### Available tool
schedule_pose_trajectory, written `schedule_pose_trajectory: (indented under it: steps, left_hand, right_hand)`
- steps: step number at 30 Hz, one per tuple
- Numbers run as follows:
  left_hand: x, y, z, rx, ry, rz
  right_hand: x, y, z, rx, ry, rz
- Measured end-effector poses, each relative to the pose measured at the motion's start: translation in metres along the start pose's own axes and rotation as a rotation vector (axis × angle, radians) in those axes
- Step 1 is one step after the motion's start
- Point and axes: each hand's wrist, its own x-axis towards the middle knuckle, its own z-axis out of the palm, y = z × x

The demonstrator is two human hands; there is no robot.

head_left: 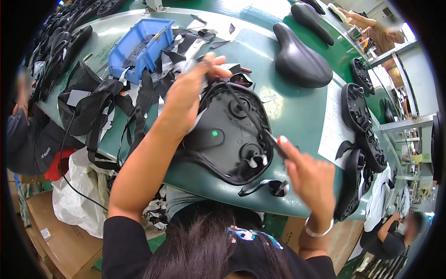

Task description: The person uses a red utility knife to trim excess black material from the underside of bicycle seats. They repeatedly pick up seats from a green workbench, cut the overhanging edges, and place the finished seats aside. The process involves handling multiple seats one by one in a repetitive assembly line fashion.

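Observation:
A black bicycle saddle lies upside down on the green table in front of me, its hollow underside with round mounts and a small green dot facing up. My left hand is raised over its far left rim. Motion blurs those fingers, and I cannot make out whether they hold anything. My right hand is closed around a slim dark tool with a red spot near the thumb. The tool's far end meets the saddle's right rim; its exact kind is unclear. A curled black trim strip rests just below the saddle.
A blue bin stands at the far left amid black and white scraps. A finished black saddle sits far right. Several upturned saddles line the right edge, beside a paper sheet. Other people are at both sides.

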Motion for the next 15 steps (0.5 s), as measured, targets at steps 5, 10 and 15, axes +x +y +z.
schedule_pose_trajectory:
  steps: [5,10,15]
  left_hand:
    - [-0.083,0.005,-0.02,0.293,-0.313,0.073]
    - [-0.084,0.061,-0.056,0.016,-0.455,0.513]
    - [-0.045,0.099,-0.08,-0.779,-0.498,0.281]
  right_hand:
    - [0.059,0.046,-0.013,0.095,-0.076,-0.373]
    - [0.041,0.032,-0.023,-0.074,-0.109,-0.341]
    - [-0.031,0.002,-0.028,-0.063,-0.164,-0.073]
